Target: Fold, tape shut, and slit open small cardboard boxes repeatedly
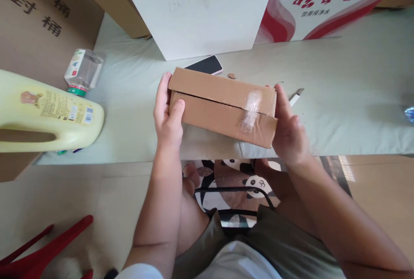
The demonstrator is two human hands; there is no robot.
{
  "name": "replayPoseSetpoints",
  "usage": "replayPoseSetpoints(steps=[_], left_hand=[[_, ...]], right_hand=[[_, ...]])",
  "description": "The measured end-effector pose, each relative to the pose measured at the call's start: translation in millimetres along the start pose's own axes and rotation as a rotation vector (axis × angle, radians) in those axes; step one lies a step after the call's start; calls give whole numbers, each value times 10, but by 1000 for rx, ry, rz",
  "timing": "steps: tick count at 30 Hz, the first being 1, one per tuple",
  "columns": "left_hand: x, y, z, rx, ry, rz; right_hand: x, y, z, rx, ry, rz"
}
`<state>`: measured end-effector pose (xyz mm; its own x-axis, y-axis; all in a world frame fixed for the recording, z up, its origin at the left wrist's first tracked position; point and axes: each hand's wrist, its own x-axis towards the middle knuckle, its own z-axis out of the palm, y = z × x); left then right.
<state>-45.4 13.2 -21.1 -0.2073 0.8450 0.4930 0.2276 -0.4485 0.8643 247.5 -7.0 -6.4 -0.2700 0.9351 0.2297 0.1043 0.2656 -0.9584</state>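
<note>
Ok, left hand (168, 117) and right hand (293, 140) both grip one box (216, 104) near the desk (352, 98)'s front edge, one phone (211, 65) beyond.

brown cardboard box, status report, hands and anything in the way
Fingers of left hand and right hand gripping opposite ends. Brown rectangular cardboard box held, clear tape across seam. Slim white cutter beyond right hand.

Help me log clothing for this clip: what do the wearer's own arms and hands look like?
The left hand and right hand are bare, with no gloves, rings or watches visible. The left forearm and right forearm are uncovered. A whitish sleeve shows on the left side at the bottom edge; none shows on the right.
</note>
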Motion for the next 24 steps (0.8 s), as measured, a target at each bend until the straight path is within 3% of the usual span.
replayPoseSetpoints(steps=[3,12,20,24], left_hand=[[1,17,26,0,-41,-4],[-33,27,31,13,-73,-18],[-49,135,94,2,-47,-53],[-29,167,117,14,-36,-70]], right_hand=[[-32,15,21,-81,-58,-10],[-5,17,53,-233,-52,38],[-7,-3,82,-179,-23,65],[50,-1,-18,-156,18,5]])
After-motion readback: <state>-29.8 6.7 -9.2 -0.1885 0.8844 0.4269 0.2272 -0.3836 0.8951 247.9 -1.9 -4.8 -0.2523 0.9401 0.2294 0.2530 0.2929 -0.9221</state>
